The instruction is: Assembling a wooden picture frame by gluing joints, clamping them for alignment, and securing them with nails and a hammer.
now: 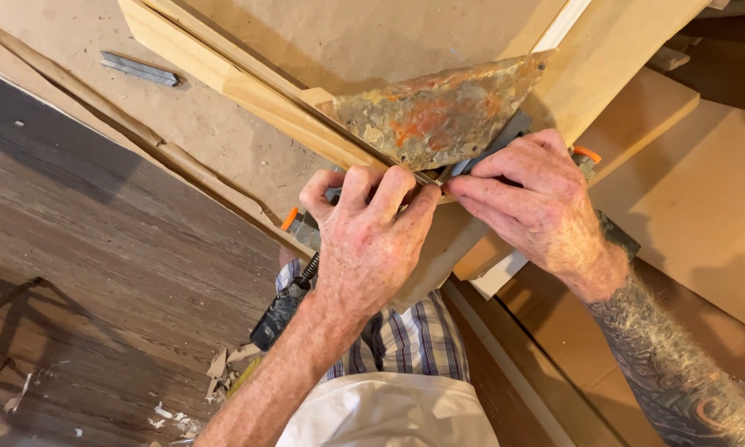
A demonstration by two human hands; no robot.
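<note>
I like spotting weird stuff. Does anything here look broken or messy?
Yes. The metal plate on the wood frame looks blotchy with orange, rust-like patches. Down on the floor, small pale scraps lie scattered. Both hands, left hand and right hand, pinch at the plate's lower edge.

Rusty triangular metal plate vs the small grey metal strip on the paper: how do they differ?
The triangular metal plate is large, mottled with orange rust and has small holes along its edges; the grey metal strip is small, narrow and plain grey. The plate lies on the wooden boards right by the left hand and right hand; the strip lies alone, untouched, on brown paper. Both lie flat.
</note>
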